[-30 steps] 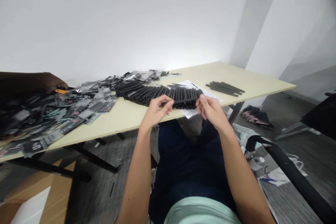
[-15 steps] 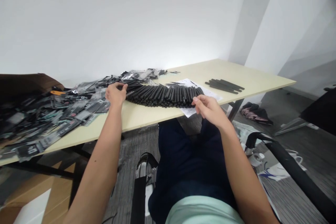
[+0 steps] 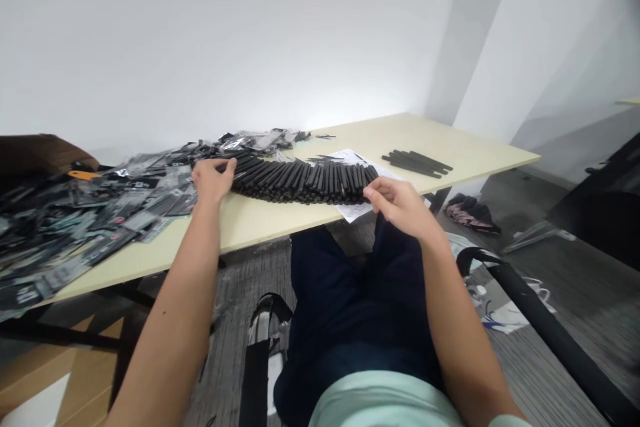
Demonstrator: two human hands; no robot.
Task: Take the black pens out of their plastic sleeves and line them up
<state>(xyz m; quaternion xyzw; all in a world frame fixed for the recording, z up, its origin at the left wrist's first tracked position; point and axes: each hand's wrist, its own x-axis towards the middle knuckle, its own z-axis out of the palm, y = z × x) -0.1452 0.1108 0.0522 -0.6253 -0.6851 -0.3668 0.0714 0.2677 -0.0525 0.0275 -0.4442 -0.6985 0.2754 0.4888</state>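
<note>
A long curved row of slim black sticks (image 3: 305, 180) lies stacked on the pale yellow table (image 3: 265, 223), close to its front edge. At the row's left end is my left hand (image 3: 213, 179), its thumb and fingers closed about the end sticks. My right hand (image 3: 395, 200) is at the other end, with thumb and forefinger pinched at the outermost sticks. My own fingers partly hide what each hand grips. Beneath and behind the row's right part lies a printed white sheet (image 3: 354, 212). Thin dark pieces (image 3: 327, 159) rest just behind the row.
Many flat plastic packets (image 3: 125, 200) are heaped over the table's left side, with an orange-handled tool (image 3: 83, 175) among them. Several separate black sticks (image 3: 417, 163) lie to the right. A black chair armrest (image 3: 540, 320) is at my right, and a cardboard box (image 3: 90, 380) stands below left.
My view has shifted slightly, so the table sits a little further left. My right hand's fingertips have come closer against the row's right end. The left hand stays at the left end.
</note>
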